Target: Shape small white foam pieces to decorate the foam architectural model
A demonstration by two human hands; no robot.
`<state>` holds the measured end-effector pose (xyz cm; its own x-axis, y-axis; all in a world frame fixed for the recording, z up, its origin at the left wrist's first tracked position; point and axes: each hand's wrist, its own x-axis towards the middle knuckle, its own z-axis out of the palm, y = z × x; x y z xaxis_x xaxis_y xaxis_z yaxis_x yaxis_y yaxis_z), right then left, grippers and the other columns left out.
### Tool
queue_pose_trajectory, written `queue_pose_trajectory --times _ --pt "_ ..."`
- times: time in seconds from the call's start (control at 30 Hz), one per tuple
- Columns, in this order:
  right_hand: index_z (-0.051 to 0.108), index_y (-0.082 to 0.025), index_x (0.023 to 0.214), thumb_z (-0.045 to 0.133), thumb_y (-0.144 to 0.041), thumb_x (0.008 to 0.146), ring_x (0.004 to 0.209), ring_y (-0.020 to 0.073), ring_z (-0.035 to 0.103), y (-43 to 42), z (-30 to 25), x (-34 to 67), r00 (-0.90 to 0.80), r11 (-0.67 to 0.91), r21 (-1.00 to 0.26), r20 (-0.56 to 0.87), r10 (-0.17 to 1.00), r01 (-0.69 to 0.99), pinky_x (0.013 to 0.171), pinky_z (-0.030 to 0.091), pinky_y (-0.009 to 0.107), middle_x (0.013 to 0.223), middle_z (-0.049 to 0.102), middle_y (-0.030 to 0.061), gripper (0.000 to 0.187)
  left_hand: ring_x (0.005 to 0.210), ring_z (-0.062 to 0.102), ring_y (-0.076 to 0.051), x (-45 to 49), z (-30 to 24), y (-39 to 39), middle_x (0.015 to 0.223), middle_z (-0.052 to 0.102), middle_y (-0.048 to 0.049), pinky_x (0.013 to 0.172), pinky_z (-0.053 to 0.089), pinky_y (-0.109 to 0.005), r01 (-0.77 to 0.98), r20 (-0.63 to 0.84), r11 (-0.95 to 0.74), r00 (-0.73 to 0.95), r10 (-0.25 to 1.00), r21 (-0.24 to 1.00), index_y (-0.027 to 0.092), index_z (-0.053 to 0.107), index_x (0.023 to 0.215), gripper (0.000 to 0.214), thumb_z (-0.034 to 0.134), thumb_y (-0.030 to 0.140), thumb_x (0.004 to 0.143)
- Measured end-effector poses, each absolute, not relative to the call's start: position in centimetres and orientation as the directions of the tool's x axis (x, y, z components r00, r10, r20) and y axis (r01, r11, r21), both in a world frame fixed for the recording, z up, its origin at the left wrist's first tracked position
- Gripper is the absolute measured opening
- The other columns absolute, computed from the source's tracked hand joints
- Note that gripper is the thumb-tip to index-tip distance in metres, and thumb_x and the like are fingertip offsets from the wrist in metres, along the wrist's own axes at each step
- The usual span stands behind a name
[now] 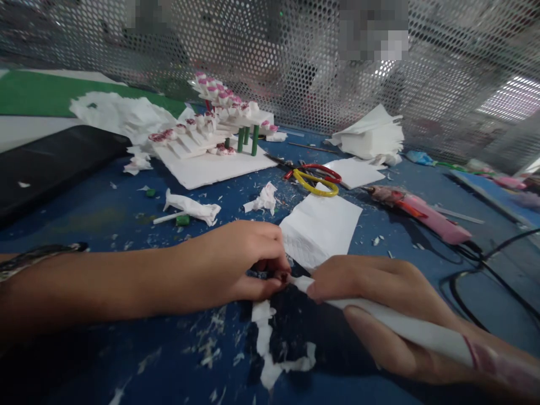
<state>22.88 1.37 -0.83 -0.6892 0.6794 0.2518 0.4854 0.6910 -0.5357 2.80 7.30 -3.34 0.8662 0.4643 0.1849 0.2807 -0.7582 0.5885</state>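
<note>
My left hand (236,264) lies on the blue table (105,214) with its fingers curled, pinching the tip of a rolled white paper tube (405,326). My right hand (379,304) is wrapped round that same tube from the right, thumb under it and fingers over it. The two hands meet at the tube's left end. A flat white tissue sheet (320,225) lies just behind them. Torn white paper scraps (270,349) lie on the table below the hands.
A white foam model with pink-topped pieces and green posts (215,135) stands at the back. Scissors with red and yellow handles (314,180), a pink glue gun (422,214) with black cable (485,270), a tissue stack (371,138), crumpled tissues (192,208) and a black mat (46,163) surround me.
</note>
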Motion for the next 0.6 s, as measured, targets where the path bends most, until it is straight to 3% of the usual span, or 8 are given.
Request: queue_pose_trajectory --times 0.6 --pt "0.050 -0.020 0.089 0.039 -0.009 0.071 0.057 0.0095 0.056 1.08 -1.09 22.69 -0.693 0.722 -0.493 0.287 0.661 0.485 0.051 0.044 0.019 0.069 0.060 0.0016 0.023 0.065 0.052 -0.008 2.87 -3.50 7.30 0.074 0.057 -0.0006 0.056 0.037 -0.014 0.266 0.203 -0.767 0.867 0.455 0.583 0.016 0.060 0.075 0.009 0.053 0.013 0.072"
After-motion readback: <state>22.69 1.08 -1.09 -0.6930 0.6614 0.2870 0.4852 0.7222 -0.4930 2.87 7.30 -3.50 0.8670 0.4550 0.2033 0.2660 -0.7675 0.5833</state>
